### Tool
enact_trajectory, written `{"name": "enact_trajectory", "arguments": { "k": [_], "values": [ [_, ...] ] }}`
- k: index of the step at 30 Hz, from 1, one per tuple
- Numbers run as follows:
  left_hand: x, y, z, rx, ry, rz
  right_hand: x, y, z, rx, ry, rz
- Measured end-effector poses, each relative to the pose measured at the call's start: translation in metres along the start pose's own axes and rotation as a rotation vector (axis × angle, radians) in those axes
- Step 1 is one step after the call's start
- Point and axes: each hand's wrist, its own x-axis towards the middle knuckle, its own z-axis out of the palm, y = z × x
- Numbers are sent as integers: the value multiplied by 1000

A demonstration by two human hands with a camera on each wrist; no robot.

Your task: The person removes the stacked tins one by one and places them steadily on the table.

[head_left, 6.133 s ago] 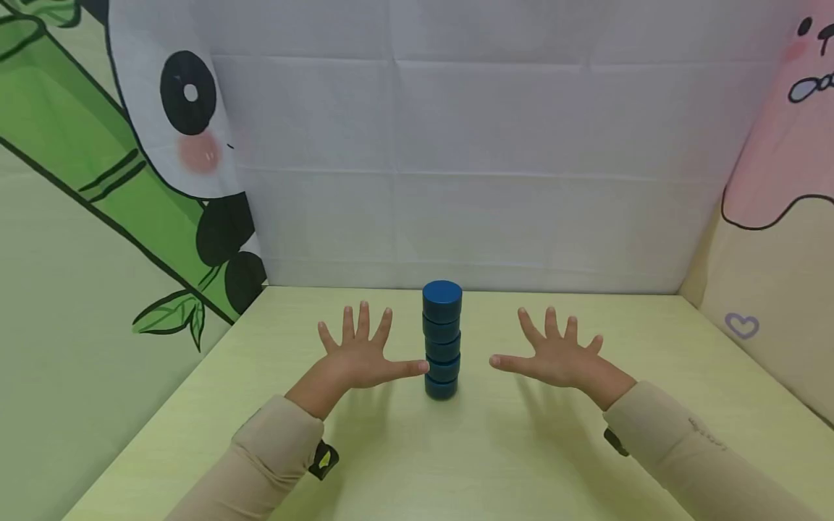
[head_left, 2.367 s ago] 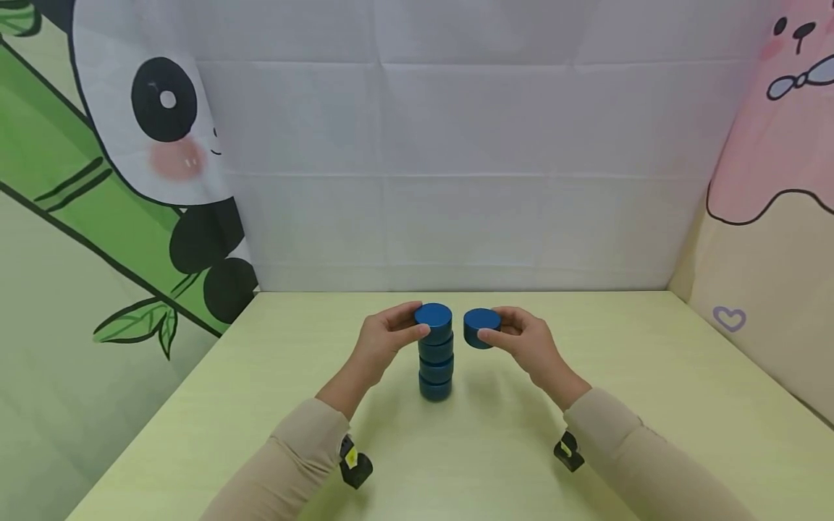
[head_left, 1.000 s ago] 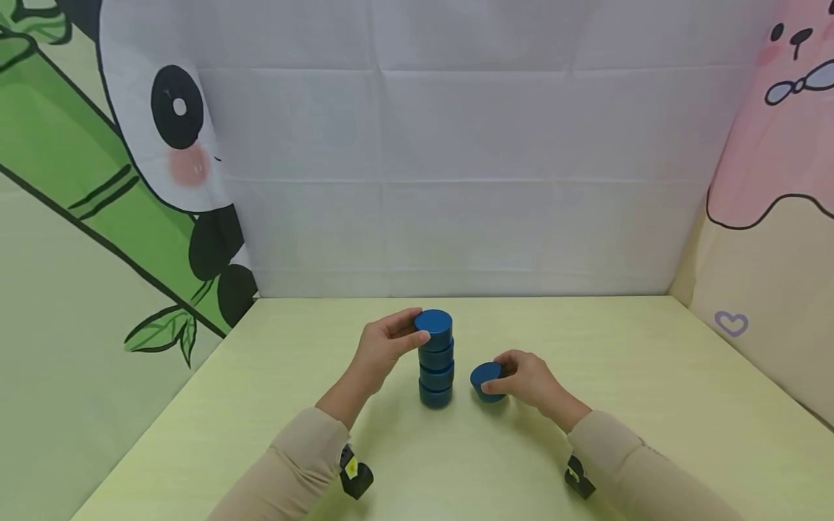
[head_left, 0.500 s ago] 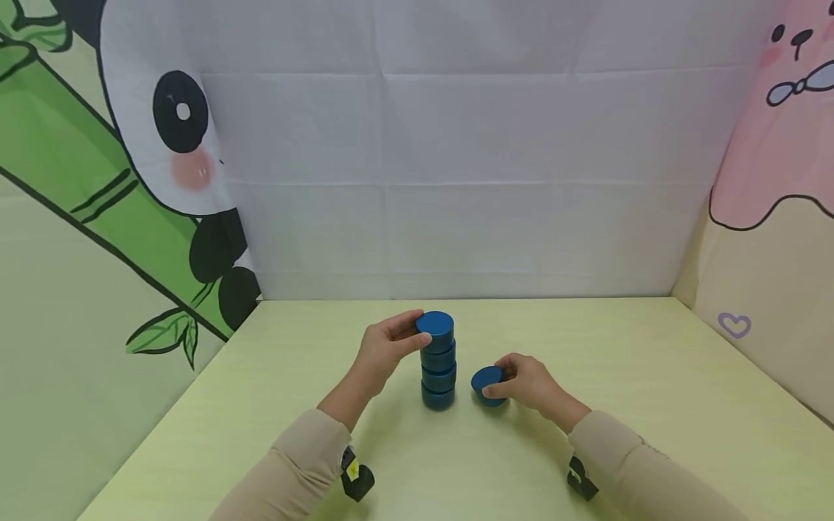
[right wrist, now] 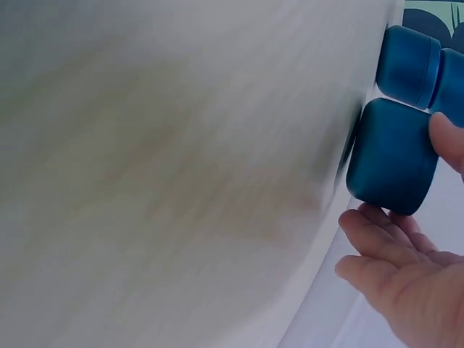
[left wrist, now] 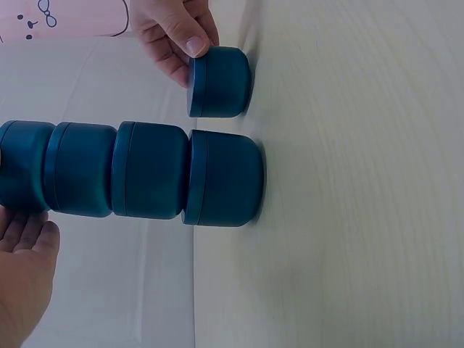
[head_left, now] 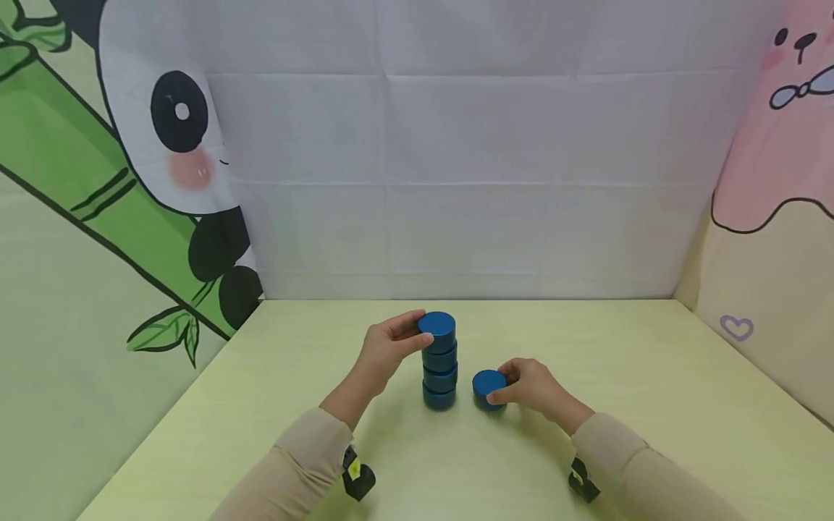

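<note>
Pinching a blue cylinder (head_left: pixel 486 386) between thumb and fingers, the right hand (head_left: pixel 531 383) is curled only to that width. The cylinder sits upright just left of its palm, apparently on the bench (head_left: pixel 625 347), and just right of the stack (head_left: pixel 439 363). The step seems to be setting it down; the next move probably calls for loosening those fingers without nudging the stack. The left hand (head_left: pixel 386 351) grips the stack's top piece from the left. A white sheet (head_left: pixel 469 181) hangs beyond, far side.
</note>
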Motion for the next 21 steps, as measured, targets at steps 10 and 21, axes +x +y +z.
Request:
{"name": "enact_trajectory", "arguments": {
  "k": [10, 21],
  "values": [
    [0, 1, 2, -2, 10, 9, 0, 2, 0, -7, -6, -9],
    [2, -1, 3, -9, 13, 10, 3, 6, -1, -9, 2, -7]
  ]
}}
